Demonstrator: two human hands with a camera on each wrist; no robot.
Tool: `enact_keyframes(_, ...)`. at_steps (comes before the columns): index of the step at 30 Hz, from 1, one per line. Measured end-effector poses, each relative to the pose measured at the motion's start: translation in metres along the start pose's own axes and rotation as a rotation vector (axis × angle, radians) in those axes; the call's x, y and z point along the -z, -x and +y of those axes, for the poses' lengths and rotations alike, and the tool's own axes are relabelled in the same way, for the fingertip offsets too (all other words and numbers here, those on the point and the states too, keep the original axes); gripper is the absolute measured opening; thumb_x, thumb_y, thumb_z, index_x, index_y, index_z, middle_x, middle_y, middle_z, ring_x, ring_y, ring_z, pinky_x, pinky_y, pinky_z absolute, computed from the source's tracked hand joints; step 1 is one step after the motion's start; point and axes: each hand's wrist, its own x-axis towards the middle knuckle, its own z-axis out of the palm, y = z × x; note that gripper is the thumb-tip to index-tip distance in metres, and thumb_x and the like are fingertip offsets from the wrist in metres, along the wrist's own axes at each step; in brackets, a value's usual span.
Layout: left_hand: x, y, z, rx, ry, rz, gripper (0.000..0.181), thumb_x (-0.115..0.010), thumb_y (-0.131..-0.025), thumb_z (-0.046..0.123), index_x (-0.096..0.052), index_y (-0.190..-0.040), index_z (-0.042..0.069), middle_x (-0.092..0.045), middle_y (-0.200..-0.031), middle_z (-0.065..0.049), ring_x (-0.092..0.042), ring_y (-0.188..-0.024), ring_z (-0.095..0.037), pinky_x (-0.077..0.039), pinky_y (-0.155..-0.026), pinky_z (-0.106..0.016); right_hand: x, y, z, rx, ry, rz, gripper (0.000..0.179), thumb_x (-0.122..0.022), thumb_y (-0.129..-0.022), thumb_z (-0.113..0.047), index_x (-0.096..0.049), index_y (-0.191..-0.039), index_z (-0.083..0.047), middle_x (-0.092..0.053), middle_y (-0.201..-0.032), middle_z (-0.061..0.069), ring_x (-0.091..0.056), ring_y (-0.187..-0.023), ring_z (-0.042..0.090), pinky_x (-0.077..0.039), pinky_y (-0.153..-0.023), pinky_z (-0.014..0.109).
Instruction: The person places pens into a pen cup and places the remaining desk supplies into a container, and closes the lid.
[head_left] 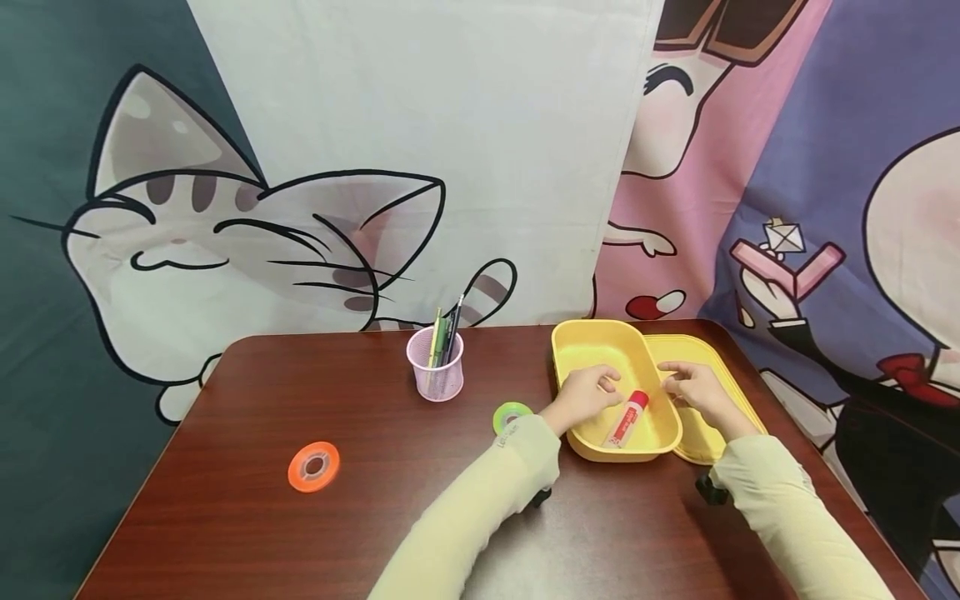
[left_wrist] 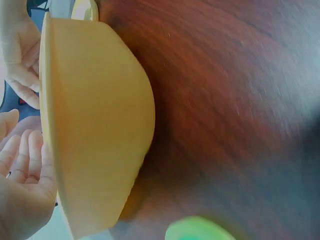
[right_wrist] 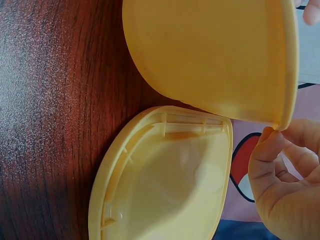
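A yellow plastic box (head_left: 592, 342) stands at the right of the table with a red-capped glue stick (head_left: 627, 419) lying slanted inside it. Over the box's left side is my left hand (head_left: 587, 396), its fingers loosely bent and holding nothing. My right hand (head_left: 699, 392) is at the box's right rim, thumb and forefinger bent toward each other. In the right wrist view those fingertips (right_wrist: 270, 142) overlap the end of the rim. The yellow lid (head_left: 701, 442) lies beside the box, partly beneath my right hand.
A pink mesh pen cup (head_left: 438, 383) with several pens stands near the back edge. Left of the box is a green tape roll (head_left: 508, 414), partly covered by the left sleeve. An orange tape roll (head_left: 313, 467) lies farther left. Printed cloth (head_left: 487, 125) hangs behind the table (head_left: 247, 400).
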Motion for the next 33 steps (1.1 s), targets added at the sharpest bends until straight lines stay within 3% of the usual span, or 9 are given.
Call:
enact_keyframes(5, 0.019, 0.003, -0.009, -0.06, -0.007, 0.011, 0.027, -0.064, -0.08, 0.017, -0.061, -0.105, 0.008, -0.064, -0.084, 0.0, -0.054, -0.067, -0.003, -0.041, -0.054, -0.011, -0.001, -0.002, 0.003, 0.002, 0.005, 0.001, 0.044, -0.048, -0.084, -0.002, -0.038, -0.124, 0.014, -0.051, -0.073, -0.002, -0.05, -0.06, 0.005, -0.048, -0.056, 0.024)
enact_keyframes(12, 0.052, 0.013, -0.029, -0.129, -0.122, 0.139, 0.024, -0.062, -0.08, 0.022, -0.063, -0.101, 0.012, -0.065, -0.085, 0.004, -0.058, -0.072, -0.003, -0.043, -0.064, -0.01, -0.002, -0.002, 0.001, 0.002, 0.021, 0.006, 0.043, -0.048, -0.084, -0.003, -0.039, -0.123, 0.013, -0.052, -0.074, 0.0, -0.05, -0.06, 0.005, -0.049, -0.057, 0.023)
enact_keyframes(15, 0.061, 0.019, -0.04, -0.147, -0.182, 0.16, 0.026, -0.062, -0.079, 0.023, -0.063, -0.102, 0.013, -0.064, -0.087, 0.005, -0.058, -0.077, -0.004, -0.044, -0.07, -0.014, -0.002, -0.002, 0.001, 0.0, 0.025, 0.006, 0.043, -0.048, -0.083, -0.002, -0.04, -0.123, 0.012, -0.052, -0.074, 0.001, -0.05, -0.061, 0.006, -0.049, -0.058, 0.023)
enact_keyframes(24, 0.075, 0.039, -0.073, -0.153, -0.381, 0.021, 0.041, -0.062, -0.078, 0.033, -0.056, -0.115, 0.015, -0.056, -0.118, 0.001, -0.049, -0.112, -0.015, -0.039, -0.095, -0.031, 0.0, -0.002, 0.005, -0.003, 0.016, 0.005, 0.044, -0.048, -0.083, -0.002, -0.039, -0.124, 0.012, -0.052, -0.073, -0.001, -0.05, -0.061, 0.007, -0.049, -0.059, 0.025)
enact_keyframes(33, 0.077, 0.056, -0.102, -0.182, -0.488, -0.084, 0.06, -0.065, -0.074, 0.039, -0.049, -0.125, 0.013, -0.046, -0.132, -0.002, -0.042, -0.122, -0.02, -0.034, -0.101, -0.034, 0.001, -0.001, 0.005, -0.002, 0.002, 0.003, 0.044, -0.047, -0.083, -0.001, -0.039, -0.124, 0.012, -0.051, -0.073, -0.001, -0.05, -0.061, 0.007, -0.049, -0.059, 0.026)
